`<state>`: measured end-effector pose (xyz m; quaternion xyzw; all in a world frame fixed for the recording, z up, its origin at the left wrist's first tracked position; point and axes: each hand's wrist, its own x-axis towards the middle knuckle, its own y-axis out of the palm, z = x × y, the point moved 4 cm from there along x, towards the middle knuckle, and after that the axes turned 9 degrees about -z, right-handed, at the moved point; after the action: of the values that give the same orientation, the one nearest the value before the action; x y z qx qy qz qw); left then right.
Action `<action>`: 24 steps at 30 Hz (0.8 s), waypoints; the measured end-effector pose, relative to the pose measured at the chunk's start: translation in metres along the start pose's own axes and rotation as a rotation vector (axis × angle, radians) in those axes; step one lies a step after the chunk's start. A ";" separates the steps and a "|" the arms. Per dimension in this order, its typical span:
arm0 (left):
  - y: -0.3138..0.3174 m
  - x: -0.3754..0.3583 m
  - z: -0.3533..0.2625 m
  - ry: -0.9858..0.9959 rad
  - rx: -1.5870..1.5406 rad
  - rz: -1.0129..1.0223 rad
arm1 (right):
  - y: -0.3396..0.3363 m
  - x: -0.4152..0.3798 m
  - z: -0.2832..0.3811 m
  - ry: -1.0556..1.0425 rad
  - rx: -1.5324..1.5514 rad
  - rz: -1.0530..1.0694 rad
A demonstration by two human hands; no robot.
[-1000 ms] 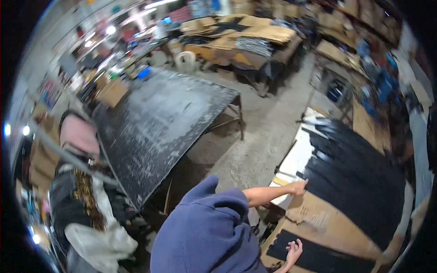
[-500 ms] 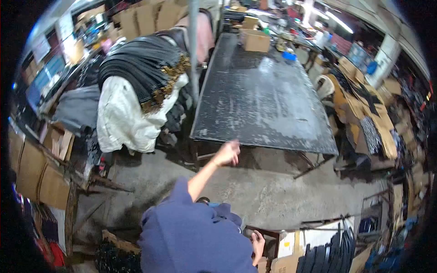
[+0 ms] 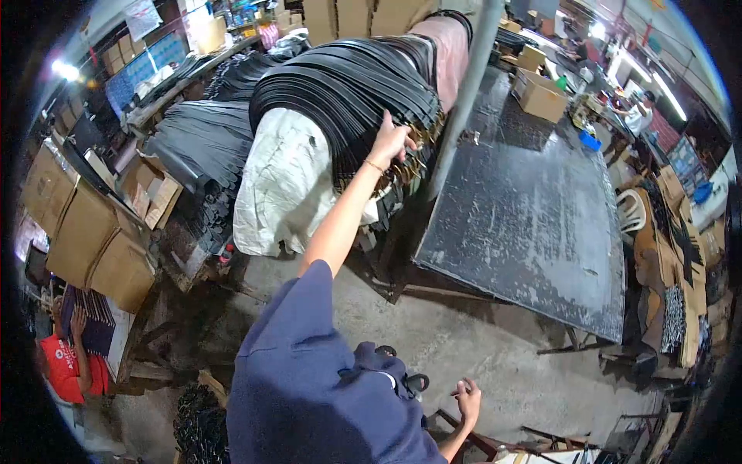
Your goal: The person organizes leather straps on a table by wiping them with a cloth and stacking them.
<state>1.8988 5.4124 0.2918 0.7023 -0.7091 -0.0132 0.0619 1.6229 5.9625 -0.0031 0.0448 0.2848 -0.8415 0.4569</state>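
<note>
My left hand (image 3: 394, 144) is stretched forward over the big pile of black belts (image 3: 340, 77), right at their brass-coloured ends (image 3: 413, 158). Its thumb and fingers are spread, and no belt shows lifted in it. White sheeting (image 3: 274, 185) lies under the near side of the pile. Low at my right side, my right hand (image 3: 467, 399) hangs above the concrete floor with loosely bent fingers and nothing in it.
A dark worn table (image 3: 525, 224) stands to the right of a grey post (image 3: 462, 100), with a cardboard box (image 3: 539, 96) at its far end. Large cartons (image 3: 100, 232) stand at left. A person in red (image 3: 69, 367) is at lower left; another person (image 3: 640, 116) sits far back right.
My view has turned left. My left hand has moved from in front of the table's near edge to the belt ends. My right hand is still low at my side.
</note>
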 end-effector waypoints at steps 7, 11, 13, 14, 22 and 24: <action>-0.013 -0.014 -0.016 0.146 0.230 -0.081 | 0.054 0.045 0.047 0.053 -0.035 0.316; -0.026 -0.004 -0.010 0.150 0.237 -0.082 | 0.065 0.111 0.074 -0.047 -0.059 0.412; -0.029 -0.029 -0.026 0.185 0.268 -0.128 | 0.070 0.151 0.099 -0.132 -0.061 0.453; -0.032 -0.037 -0.027 0.195 0.307 -0.152 | 0.075 0.170 0.112 -0.205 -0.055 0.478; -0.071 -0.109 0.061 -0.017 0.243 -0.446 | 0.096 0.258 0.299 -0.440 -0.077 0.739; -0.101 -0.123 0.086 -0.011 0.227 -0.533 | 0.106 0.263 0.364 -0.564 -0.075 0.812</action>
<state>1.9906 5.5281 0.1874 0.8662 -0.4968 0.0470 -0.0266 1.6226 5.5333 0.1655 -0.0939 0.1397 -0.5640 0.8085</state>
